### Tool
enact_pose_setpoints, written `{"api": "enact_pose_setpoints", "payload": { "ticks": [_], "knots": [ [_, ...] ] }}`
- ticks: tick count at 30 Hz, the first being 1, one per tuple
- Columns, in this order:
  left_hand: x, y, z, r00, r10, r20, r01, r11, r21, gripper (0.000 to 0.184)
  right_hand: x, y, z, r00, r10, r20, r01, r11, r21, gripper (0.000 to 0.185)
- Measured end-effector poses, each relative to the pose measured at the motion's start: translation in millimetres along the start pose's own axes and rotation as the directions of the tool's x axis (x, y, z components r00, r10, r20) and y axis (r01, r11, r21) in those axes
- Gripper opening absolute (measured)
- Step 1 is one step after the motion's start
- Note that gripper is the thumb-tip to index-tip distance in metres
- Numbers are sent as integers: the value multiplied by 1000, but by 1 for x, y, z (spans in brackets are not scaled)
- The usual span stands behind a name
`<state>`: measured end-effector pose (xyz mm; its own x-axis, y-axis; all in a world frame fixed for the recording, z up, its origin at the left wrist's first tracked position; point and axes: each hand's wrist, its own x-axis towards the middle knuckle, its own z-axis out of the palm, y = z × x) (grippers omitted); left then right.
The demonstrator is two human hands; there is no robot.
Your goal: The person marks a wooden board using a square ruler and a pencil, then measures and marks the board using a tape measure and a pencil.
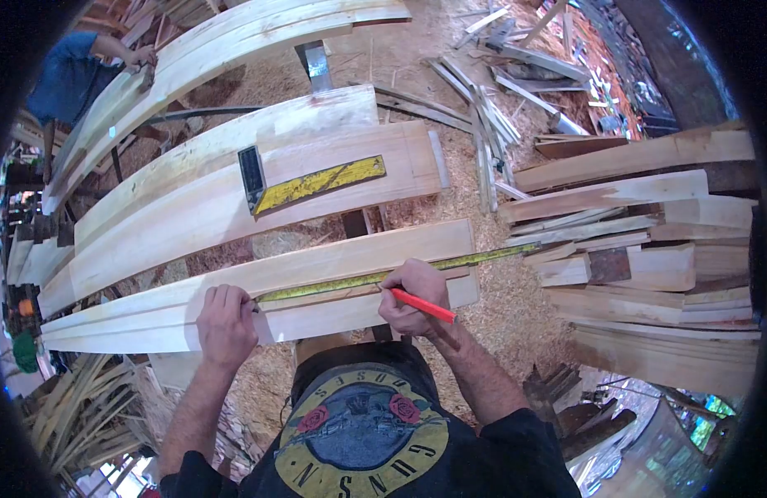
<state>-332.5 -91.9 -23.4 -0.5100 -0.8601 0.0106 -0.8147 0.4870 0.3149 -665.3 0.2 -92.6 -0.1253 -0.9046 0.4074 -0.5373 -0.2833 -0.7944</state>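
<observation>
A yellow tape measure (334, 288) lies stretched along a pale wooden board (317, 319), its far end reaching past the board's right end. My left hand (226, 324) rests on the board, fingers curled at the left end of the tape. In my right hand (414, 297) is a red pencil (425, 305), with its tip side toward the board just below the tape. The side of this hand rests over the tape and wood. Beyond, a square (317, 184) with a dark stock and worn yellow blade lies on another board (176, 207).
Stacked planks (649, 224) stand on the right. Wood offcuts (500, 100) lie on the sawdust-covered floor (516, 324), and more strips (85, 415) are heaped at lower left. At the upper left a co-worker (68, 75) leans over a long curved board (234, 50).
</observation>
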Motion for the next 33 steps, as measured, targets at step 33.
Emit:
{"api": "enact_pose_setpoints", "payload": {
  "ticks": [33],
  "knots": [
    [0, 1, -2, 1000, -19, 8, 19, 1000, 8, 16, 0, -1, 2, 1000, -7, 9, 7, 1000, -5, 19]
  ]
}}
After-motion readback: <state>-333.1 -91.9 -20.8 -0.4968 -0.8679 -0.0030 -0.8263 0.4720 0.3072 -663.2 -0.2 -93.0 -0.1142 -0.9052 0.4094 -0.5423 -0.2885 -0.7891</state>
